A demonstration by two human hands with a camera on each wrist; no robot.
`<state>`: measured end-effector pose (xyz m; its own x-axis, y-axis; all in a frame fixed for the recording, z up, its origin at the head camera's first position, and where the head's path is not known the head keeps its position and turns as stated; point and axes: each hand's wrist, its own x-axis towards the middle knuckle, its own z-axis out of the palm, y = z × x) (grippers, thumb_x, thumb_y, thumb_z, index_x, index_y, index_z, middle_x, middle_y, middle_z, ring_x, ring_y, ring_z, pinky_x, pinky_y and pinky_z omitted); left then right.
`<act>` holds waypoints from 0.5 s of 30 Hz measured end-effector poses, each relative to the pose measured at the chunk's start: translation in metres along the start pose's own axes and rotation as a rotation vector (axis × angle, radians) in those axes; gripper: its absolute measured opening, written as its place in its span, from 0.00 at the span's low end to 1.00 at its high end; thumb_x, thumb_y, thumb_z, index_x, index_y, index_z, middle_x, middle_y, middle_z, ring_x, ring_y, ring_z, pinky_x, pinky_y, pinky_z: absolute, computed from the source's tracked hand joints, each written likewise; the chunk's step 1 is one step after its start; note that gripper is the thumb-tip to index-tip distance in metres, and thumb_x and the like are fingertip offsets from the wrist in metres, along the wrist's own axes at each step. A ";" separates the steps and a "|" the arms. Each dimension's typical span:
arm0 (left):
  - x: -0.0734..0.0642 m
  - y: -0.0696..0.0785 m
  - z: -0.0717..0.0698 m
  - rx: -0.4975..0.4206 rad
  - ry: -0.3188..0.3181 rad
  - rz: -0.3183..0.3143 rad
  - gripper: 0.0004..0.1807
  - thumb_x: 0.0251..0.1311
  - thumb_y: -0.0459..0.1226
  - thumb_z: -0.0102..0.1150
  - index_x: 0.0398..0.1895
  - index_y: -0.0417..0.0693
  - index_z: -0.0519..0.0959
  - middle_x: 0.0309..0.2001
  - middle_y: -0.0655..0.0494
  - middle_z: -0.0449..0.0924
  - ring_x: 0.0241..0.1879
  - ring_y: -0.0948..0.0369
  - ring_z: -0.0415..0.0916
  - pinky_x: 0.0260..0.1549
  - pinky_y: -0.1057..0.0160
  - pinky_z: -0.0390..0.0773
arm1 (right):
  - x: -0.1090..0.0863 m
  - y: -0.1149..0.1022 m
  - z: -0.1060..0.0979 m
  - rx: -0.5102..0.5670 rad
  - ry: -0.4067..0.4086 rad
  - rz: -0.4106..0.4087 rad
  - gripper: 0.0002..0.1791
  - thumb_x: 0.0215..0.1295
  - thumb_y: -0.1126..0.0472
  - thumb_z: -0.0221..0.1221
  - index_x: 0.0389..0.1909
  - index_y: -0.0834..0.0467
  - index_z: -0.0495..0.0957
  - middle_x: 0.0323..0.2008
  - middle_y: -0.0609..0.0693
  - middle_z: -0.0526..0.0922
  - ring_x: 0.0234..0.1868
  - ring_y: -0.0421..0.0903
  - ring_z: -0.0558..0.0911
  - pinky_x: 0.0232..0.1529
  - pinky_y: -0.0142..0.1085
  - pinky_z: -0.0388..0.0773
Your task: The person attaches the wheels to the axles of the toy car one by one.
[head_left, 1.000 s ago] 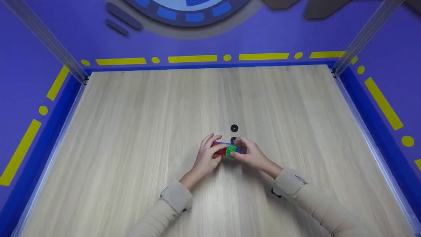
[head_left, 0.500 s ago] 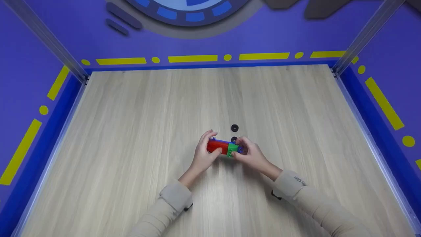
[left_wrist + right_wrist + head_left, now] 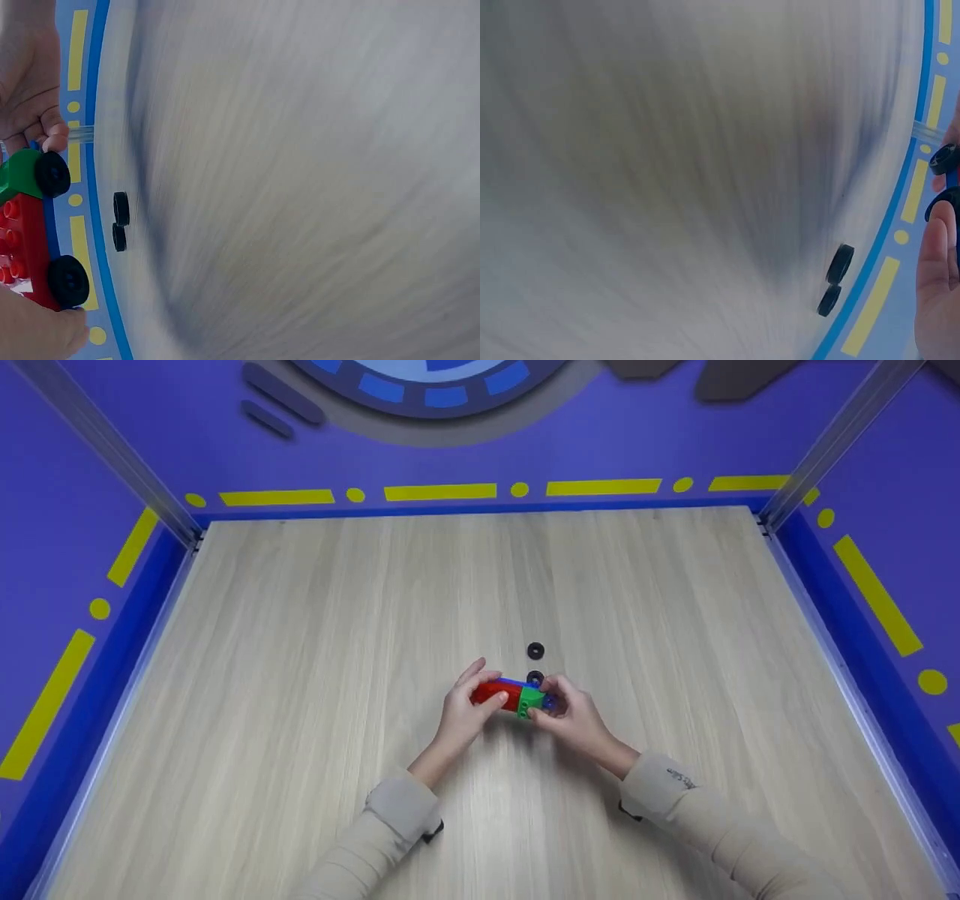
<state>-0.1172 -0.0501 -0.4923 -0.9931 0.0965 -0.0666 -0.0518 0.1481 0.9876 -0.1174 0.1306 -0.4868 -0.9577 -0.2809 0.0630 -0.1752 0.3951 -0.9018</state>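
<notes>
the left hand point(image 3: 465, 710) and the right hand point(image 3: 574, 718) grip a toy car point(image 3: 513, 695) between them, out in front of the person over the wood-grain worktop point(image 3: 300, 697). the left hand's fingers point(image 3: 478, 678) and thumb are curled round the red studded block point(image 3: 28, 232) at one end; the right hand pinches the other end, its thumb against the green block point(image 3: 530, 700) and its fingers on the far side. a blue base point(image 3: 51, 225) runs under both blocks, and the left wrist view shows two black wheels point(image 3: 68, 281) on one side of it. in the right wrist view the car is cut off by the edge. just beyond the green end, two loose black wheels point(image 3: 535, 651) lie flat on the worktop, near each other, the closer one just past the right hand's fingers. beige sleeves point(image 3: 405, 806) cover both forearms, with a small black piece point(image 3: 433, 832) at each cuff. purple-blue walls point(image 3: 360, 457) with yellow dashes and dots stand round the worktop.
</notes>
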 end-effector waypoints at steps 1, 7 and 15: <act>-0.001 0.003 0.000 0.003 -0.003 0.001 0.19 0.54 0.32 0.56 0.51 0.36 0.72 0.65 0.42 0.55 0.64 0.48 0.53 0.58 0.56 0.62 | 0.000 0.000 0.001 -0.002 0.001 -0.004 0.15 0.47 0.70 0.60 0.37 0.66 0.68 0.36 0.59 0.78 0.32 0.49 0.75 0.31 0.28 0.74; 0.001 -0.006 0.001 -0.018 -0.007 -0.020 0.25 0.55 0.35 0.55 0.57 0.39 0.66 0.65 0.44 0.55 0.64 0.49 0.54 0.58 0.57 0.62 | -0.002 0.001 0.003 -0.018 0.012 -0.023 0.16 0.48 0.70 0.60 0.37 0.67 0.68 0.34 0.59 0.78 0.31 0.51 0.76 0.30 0.26 0.73; 0.007 -0.022 0.004 -0.110 0.057 -0.101 0.38 0.54 0.36 0.57 0.65 0.37 0.50 0.67 0.42 0.50 0.65 0.50 0.53 0.58 0.57 0.61 | -0.003 0.008 0.008 -0.028 0.048 -0.061 0.15 0.48 0.70 0.61 0.37 0.67 0.68 0.33 0.58 0.78 0.31 0.49 0.77 0.29 0.25 0.74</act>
<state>-0.1229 -0.0488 -0.5149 -0.9864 0.0306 -0.1612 -0.1598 0.0447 0.9861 -0.1143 0.1272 -0.4980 -0.9547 -0.2635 0.1384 -0.2393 0.4028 -0.8835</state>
